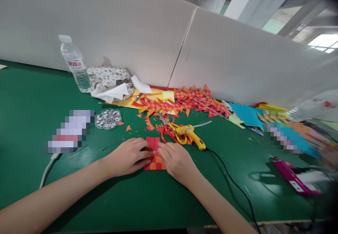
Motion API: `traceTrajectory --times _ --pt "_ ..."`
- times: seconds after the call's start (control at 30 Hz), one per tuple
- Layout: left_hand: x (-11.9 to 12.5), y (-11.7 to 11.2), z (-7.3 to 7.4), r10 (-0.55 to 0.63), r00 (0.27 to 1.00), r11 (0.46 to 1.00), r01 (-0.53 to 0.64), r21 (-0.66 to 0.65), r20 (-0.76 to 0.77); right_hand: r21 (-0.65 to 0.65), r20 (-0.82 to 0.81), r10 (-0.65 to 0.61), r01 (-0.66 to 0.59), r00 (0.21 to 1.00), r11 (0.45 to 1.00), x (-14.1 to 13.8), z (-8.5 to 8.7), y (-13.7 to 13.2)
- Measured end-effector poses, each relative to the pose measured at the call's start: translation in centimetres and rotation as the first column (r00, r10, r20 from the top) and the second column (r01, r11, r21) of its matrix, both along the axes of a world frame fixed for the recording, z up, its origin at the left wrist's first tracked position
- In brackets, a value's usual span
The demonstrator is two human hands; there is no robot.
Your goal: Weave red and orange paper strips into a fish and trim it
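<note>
Red-and-orange woven paper (156,164) lies on the green counter (105,205) between the left hand (129,157) and right hand (179,160), both touching it, though I cannot tell if either grip is pinching, and a hard tug might pull its strips (151,143) loose.

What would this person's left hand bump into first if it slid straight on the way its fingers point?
The left hand has its fingertips at the woven red-and-orange paper; sliding on across that, it would probably meet the right hand, though exact heights are hard to judge.
</note>
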State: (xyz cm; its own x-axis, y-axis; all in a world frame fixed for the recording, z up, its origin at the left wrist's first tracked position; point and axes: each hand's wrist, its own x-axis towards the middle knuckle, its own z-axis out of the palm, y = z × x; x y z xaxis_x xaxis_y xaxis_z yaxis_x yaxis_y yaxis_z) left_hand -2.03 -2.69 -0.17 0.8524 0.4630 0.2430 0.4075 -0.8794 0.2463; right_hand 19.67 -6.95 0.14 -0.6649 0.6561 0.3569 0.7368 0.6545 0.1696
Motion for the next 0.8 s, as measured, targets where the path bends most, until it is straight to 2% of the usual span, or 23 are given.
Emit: traceTrajectory --times 0.13,0.4,0.63,0.8 --pt "0.1 0.0 0.2 -0.001 1.000 1.000 0.002 0.023 -0.006 0.013 0.059 -0.090 0.090 0.994 0.996 -1.2 0.1 1.1" --pt "0.1 0.0 0.2 0.007 1.000 0.999 -0.007 0.033 -0.013 0.021 0.064 -0.088 0.087 0.994 0.996 -1.3 -0.9 1.2" --pt "0.2 0.0 0.1 0.013 1.000 0.999 -0.013 0.042 0.010 -0.073 -0.177 -0.032 0.019 0.984 0.997 -1.1 -0.5 0.1" --pt "0.1 0.0 0.2 0.007 1.000 0.999 -0.007 0.035 0.002 -0.148 -0.307 -0.064 0.019 0.950 0.989 -0.8 -0.6 -1.0"
